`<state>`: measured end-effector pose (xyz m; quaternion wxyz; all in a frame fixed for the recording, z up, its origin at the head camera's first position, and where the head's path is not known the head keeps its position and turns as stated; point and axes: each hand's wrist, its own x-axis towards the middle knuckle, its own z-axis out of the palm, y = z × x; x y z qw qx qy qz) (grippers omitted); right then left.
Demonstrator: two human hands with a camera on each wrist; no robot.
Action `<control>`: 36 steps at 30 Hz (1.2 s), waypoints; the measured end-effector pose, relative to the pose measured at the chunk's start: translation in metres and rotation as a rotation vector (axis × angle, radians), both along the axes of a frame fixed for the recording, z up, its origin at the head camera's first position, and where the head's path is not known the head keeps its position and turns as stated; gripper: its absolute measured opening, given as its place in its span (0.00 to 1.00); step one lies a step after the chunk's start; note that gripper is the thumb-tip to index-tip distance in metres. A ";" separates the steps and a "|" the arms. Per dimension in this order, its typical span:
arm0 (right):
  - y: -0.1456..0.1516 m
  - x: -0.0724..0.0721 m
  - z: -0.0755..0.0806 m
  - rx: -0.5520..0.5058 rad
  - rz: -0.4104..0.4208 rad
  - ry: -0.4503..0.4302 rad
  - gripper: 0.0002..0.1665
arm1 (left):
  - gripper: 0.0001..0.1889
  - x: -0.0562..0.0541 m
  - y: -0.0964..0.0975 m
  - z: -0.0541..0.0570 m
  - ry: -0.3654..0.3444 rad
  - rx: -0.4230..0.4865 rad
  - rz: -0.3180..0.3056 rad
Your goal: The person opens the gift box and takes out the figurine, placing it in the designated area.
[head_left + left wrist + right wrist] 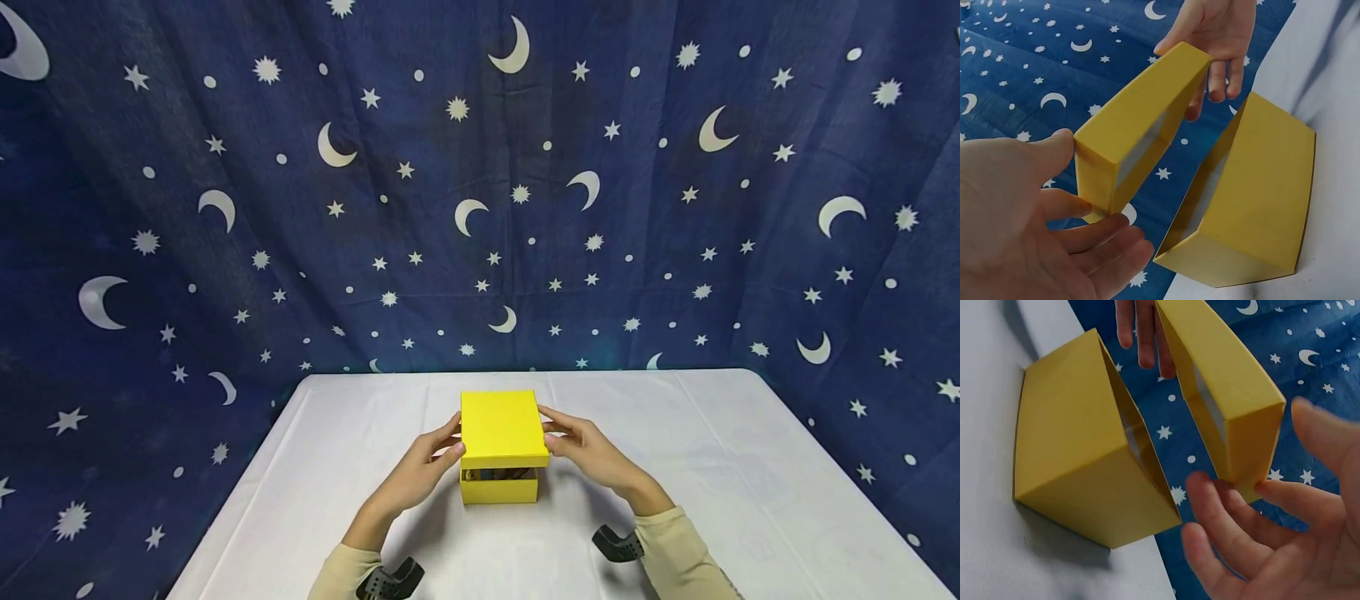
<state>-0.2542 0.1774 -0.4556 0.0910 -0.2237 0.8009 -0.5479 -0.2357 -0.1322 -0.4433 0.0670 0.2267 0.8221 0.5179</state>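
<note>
No readable text, brand or number from where I stand. Yellow lid [501,423]: plain, no legible label. Yellow box [499,492]: same. Only printed motifs: pale moons [521,52], stars [457,109], dots [418,76] on blue backdrop [427,312], beyond white table's [360,433] far edge. Dark wrist devices [617,544]: any marking too small to read.

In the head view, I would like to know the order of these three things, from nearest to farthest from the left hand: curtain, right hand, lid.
1. Lid: nearest, touched by the left hand at the lid's left side.
2. Right hand: across the lid, at its right side.
3. Curtain: farthest, beyond the table.
</note>
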 end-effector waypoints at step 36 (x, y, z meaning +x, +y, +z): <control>-0.017 0.004 0.003 -0.228 -0.134 0.006 0.35 | 0.31 0.000 0.005 0.000 0.028 0.210 0.186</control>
